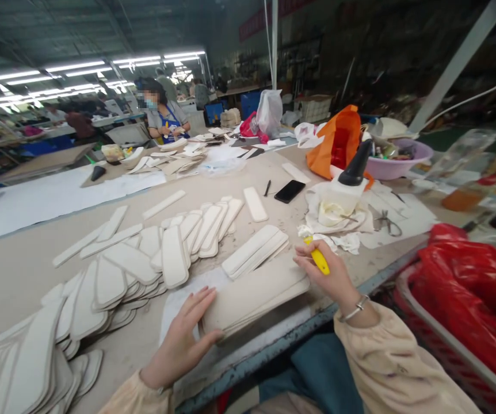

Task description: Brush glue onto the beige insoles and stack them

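Observation:
A stack of long off-white panels (254, 293) lies along the near table edge. At its left end is my left hand (183, 336), fingers stretched and apart, the thumb against the stack's near corner. My right hand (332, 270) is closed around a yellow-handled brush (319, 261) at the other end of the stack. The brush has a whitish tip that points away from me. Just behind the stack sits a smaller pile of rounded white panels (254, 250). Past my right hand, a white container (338, 201) with pale paste stands on a cloth, a black cone-shaped piece on top.
Many loose panels (110, 270) spread over the table's left side. A phone (290, 191), a black pen (267, 188) and scissors (386, 223) lie farther back. An orange bag (336, 138) stands near a purple basin (397, 164). Red plastic (459, 276) fills a crate at right. A co-worker (166, 118) is across the table.

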Demonstrator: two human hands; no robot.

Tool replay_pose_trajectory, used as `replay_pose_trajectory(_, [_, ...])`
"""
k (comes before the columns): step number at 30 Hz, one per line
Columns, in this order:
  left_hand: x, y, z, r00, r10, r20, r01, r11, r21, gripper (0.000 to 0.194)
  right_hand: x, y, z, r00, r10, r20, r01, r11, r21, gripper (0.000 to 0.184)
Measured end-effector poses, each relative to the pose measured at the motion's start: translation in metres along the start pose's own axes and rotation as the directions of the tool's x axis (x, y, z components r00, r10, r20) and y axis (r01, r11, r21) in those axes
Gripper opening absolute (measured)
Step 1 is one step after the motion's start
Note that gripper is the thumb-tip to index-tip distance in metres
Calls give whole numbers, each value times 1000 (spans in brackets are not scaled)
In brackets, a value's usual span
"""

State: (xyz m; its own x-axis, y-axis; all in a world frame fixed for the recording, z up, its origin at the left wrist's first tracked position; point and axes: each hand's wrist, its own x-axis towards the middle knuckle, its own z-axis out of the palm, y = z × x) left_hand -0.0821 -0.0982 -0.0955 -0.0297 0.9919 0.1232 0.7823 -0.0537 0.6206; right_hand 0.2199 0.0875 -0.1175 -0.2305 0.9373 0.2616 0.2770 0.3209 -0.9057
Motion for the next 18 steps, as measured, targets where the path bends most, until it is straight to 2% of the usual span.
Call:
replay_pose_trajectory(3, [-2,9,1,991,-123,-61,108,973,-203,66,-3,5,5,998,-27,64,32,997,-71,28])
replay_pose_trajectory(6, [-3,16,2,970,-230,-80,174,884,-435,66,-5,10,6,999,-42,33,44,997,-70,28])
replay_pose_trajectory(8, [-5,18,4,964,-252,-89,174,844,-508,69,-6,13,7,1000,-27,9,27,999,-24,31])
replay_pose_trajectory(10, [-7,16,7,968,-224,-113,138,853,-504,73,-6,14,7,1000,-20,-17,20,1000,24,34])
replay_pose_trajectory(14, [-13,9,15,984,-96,-147,32,920,-390,82,-5,14,8,998,-8,-61,17,987,161,38])
replay_pose_trajectory(18, [-17,-2,24,987,-19,-158,-22,967,-253,83,-4,10,6,999,10,-53,-2,988,157,36])
